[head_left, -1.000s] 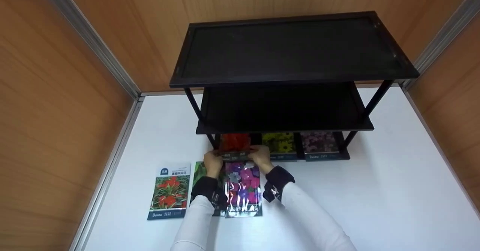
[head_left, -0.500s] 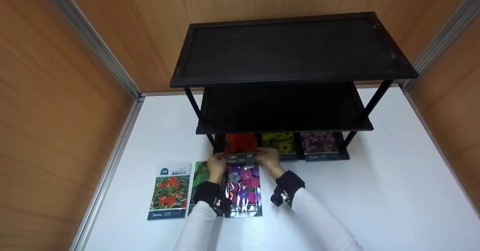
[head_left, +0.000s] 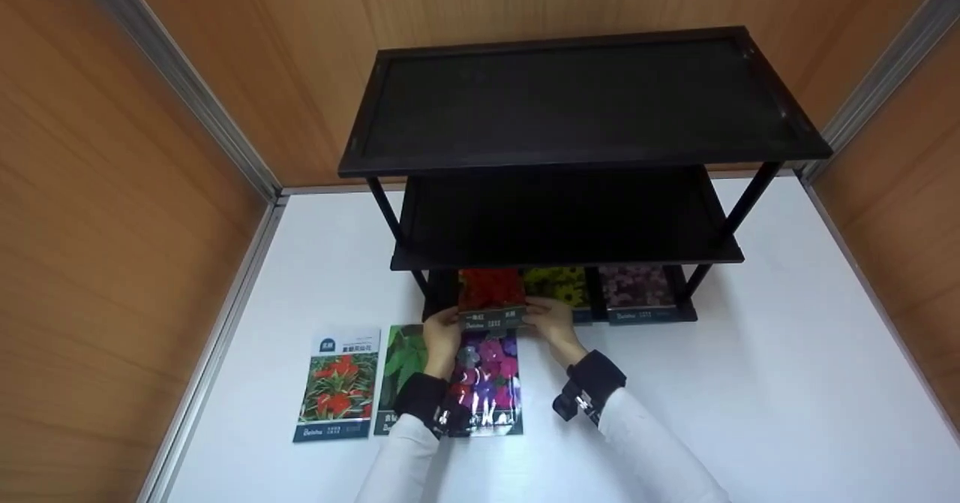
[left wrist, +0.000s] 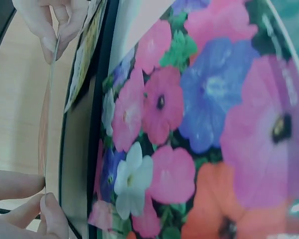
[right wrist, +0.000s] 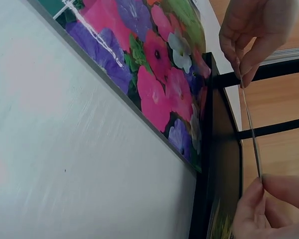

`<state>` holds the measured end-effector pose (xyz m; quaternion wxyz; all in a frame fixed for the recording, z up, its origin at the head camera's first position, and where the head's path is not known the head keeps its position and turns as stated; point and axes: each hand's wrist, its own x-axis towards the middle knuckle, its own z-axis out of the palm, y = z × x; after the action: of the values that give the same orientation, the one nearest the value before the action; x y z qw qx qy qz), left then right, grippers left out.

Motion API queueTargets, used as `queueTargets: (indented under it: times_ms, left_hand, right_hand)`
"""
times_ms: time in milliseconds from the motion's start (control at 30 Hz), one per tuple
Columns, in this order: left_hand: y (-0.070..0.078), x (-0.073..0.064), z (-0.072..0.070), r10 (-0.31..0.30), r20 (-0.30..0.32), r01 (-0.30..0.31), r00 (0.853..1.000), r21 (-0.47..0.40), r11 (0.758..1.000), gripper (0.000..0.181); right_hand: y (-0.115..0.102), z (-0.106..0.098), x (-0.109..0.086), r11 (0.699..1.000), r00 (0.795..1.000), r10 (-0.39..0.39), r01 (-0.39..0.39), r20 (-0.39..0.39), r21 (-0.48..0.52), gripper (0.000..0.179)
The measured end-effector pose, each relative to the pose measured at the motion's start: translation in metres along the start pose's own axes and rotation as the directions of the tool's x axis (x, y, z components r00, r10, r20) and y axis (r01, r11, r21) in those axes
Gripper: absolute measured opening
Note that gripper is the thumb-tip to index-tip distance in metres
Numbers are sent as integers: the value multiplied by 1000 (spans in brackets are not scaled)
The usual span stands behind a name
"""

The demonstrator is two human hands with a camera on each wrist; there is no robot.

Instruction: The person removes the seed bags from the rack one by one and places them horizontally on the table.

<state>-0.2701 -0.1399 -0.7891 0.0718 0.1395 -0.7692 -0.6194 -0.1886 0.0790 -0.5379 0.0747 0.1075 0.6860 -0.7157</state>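
A seed packet with red flowers [head_left: 491, 289] is pinched along its sides by both hands, at the front of the black rack's [head_left: 570, 105] lowest shelf. My left hand [head_left: 442, 340] grips its left edge and my right hand [head_left: 553, 329] its right edge. In the wrist views the packet [left wrist: 46, 119] shows nearly edge-on, raised off the shelf [right wrist: 220, 144], between thumb and fingers of each hand. Below it on the table lies a packet of pink and purple petunias [head_left: 491, 383]. The red packet's rear part is hidden under the middle shelf.
Yellow-flower [head_left: 556, 285] and pale pink-flower [head_left: 637, 287] packets lie on the lowest shelf to the right. On the white table [head_left: 787, 398], a green-leaf packet [head_left: 401, 368] and another red-flower packet [head_left: 336, 387] lie to the left. Wood-look walls [head_left: 97, 263] enclose the table.
Both hands have shifted the red-flower packet rightward and slightly toward me, so that it now overlaps the yellow packet's left side in the head view. The other packets stay put.
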Motion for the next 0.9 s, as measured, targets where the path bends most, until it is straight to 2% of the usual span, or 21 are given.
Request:
queueTargets:
  times_ms: [33,67,133,200,267,333,367,433,467,533,667,733,900]
  left_hand:
    - [13,-8,0,12,0,-12,1000,-13,1000,33]
    - [38,-22,-3,-9,4,9,1000,-19,1000,34]
    - [100,-55,-10,-58,13,58,998,-31,998,34]
    - [158,-88,-17,-61,9,61,998,-30,998,34]
    - [212,-117,-25,-89,27,90,996,-50,995,34]
    - [242,-134,-28,-94,35,96,995,-72,993,34]
    - [253,-140,-29,-102,41,105,994,-82,991,34]
    - [263,-147,-30,-133,52,138,990,-97,986,34]
    - [263,-148,-29,-144,53,149,988,-100,984,34]
    - [253,-146,-26,-155,55,160,986,-100,982,35]
    - [233,-143,-19,-133,50,137,990,-97,986,36]
    - [233,-146,-18,-120,46,124,992,-97,988,36]
    - [232,-153,-16,-130,48,134,990,-98,986,36]
  right_hand:
    - [1,-2,0,1000,1000,-4,4,-3,6,35]
    - [3,-4,1,1000,1000,-7,7,-6,12,36]
    - [8,-8,3,1000,1000,-12,12,-11,15,36]
    - [11,-11,3,1000,1000,-1,0,-24,-4,35]
    - [15,-14,4,1000,999,1,-2,-34,-23,35]
    - [17,-18,5,998,999,-6,4,-37,-61,35]
    - [18,-20,4,998,999,-4,1,-39,-69,35]
    - [18,-23,2,998,999,-1,-1,-38,-66,35]
    - [18,-25,1,997,999,-5,2,-35,-76,35]
    - [18,-28,-3,998,999,-5,3,-32,-65,36]
    - [17,-35,-10,998,999,-23,21,-25,-56,37]
    - [16,-37,-13,998,999,-27,26,-23,-65,37]
    - [17,-42,-20,990,999,-19,14,-36,-139,36]
